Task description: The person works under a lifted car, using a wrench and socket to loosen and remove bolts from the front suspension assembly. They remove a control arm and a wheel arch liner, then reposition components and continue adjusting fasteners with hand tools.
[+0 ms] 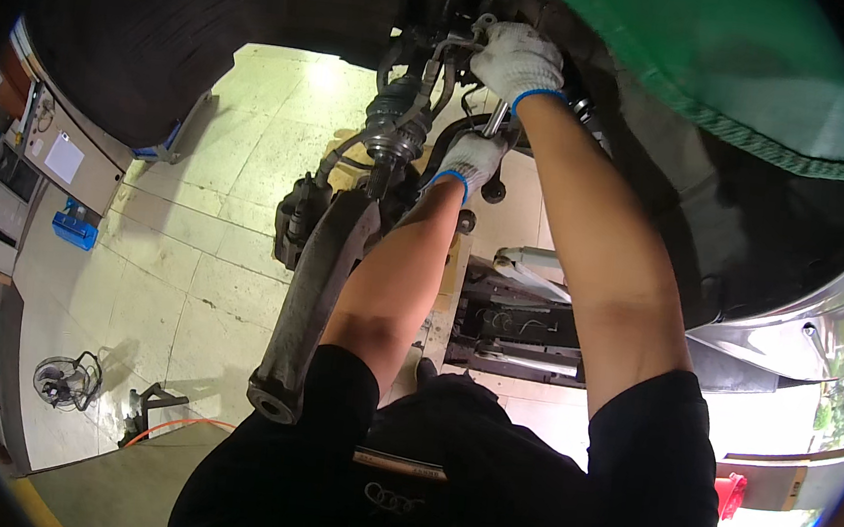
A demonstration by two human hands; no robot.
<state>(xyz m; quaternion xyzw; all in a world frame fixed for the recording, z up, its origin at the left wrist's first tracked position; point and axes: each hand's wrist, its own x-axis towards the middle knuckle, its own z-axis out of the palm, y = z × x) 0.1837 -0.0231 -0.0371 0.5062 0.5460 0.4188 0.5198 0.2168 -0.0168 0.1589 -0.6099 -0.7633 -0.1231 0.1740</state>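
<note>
Black shirt (484, 470) filled the foreground, below a bared axle joint (395, 127).
Right of it, the left hand (475, 158) curled around a silver rod (496, 119); the right hand (520, 59) sat just beyond, grip impossible to tell.

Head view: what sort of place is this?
Probably a car repair workshop: an exposed drive shaft with a splined end, a dark wheel arch with no wheel in it, and a green cover draped above.
</note>
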